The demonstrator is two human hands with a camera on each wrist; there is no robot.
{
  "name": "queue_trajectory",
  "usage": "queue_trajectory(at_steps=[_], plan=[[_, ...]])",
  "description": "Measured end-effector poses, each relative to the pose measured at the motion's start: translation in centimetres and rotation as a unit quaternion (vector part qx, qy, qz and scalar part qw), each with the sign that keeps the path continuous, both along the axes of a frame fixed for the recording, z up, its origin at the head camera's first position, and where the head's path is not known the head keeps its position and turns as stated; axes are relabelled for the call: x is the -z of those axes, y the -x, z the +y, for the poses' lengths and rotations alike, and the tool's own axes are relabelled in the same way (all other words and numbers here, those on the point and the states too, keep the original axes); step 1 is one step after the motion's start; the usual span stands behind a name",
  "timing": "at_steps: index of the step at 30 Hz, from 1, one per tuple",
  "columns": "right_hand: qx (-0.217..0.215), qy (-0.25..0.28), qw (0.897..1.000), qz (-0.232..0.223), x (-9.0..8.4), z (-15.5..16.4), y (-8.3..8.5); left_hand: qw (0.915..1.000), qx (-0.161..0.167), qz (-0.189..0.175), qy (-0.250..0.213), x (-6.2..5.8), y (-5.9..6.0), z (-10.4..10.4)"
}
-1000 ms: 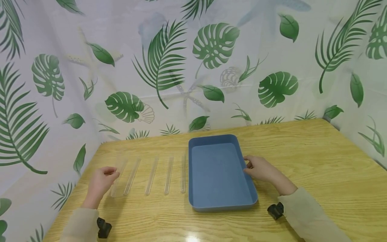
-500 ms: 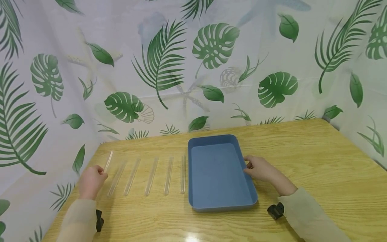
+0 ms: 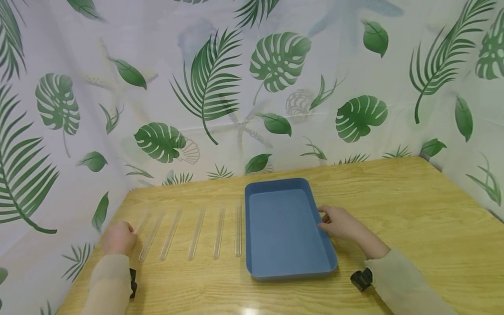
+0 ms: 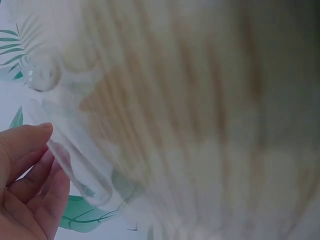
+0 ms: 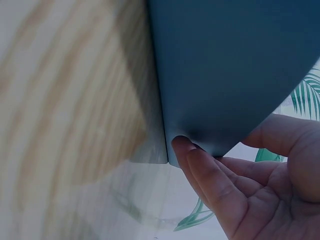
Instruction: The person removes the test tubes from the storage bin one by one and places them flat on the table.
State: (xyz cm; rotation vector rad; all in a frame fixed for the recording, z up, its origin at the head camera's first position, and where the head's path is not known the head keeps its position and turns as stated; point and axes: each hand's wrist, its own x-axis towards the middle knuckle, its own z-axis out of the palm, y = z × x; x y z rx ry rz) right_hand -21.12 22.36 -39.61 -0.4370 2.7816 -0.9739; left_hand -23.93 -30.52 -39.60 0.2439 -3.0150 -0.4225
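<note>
The left hand point(image 3: 118, 237) lies near the left edge of the worktop point(image 3: 393, 205), its fingers curled round the near end of a clear glass tube point(image 3: 141, 222); the left wrist view shows that tube point(image 4: 75, 165) lying against the fingertips point(image 4: 30, 137). The held tube is the leftmost of a row; just to its right five more clear tubes point(image 3: 195, 233) lie flat and side by side, running from the near edge toward the far edge. The last of them lies just beside the left wall of a blue tray point(image 3: 289, 271). The right hand point(image 3: 340, 223) grips the tray's right rim, fingers point(image 5: 200, 167) curled against the wall point(image 5: 225, 75). The tray sits mid-worktop.
</note>
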Motion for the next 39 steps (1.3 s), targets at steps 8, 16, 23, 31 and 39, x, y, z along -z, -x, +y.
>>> queue_trajectory(at_steps=[8,16,23,31,39], plan=[[0.004,0.008,1.000,-0.007,0.08,-0.22,-0.08,0.9996,-0.017,-0.023,-0.003,0.05,0.44,-0.44],[0.004,0.002,1.000,-0.001,0.27,-0.14,0.00,0.9989,-0.026,-0.039,-0.008,-0.13,0.36,-0.29],[0.007,0.003,1.000,-0.005,0.13,-0.16,-0.02,0.9985,-0.030,-0.043,-0.012,-0.17,0.38,-0.34],[0.000,0.005,1.000,-0.007,-0.08,-0.22,-0.15,0.9978,-0.028,-0.059,-0.006,-0.44,0.07,-0.64],[-0.001,0.001,1.000,-0.006,-0.31,-0.25,-0.16,0.9974,-0.031,-0.064,0.003,-0.37,-0.10,-1.02]])
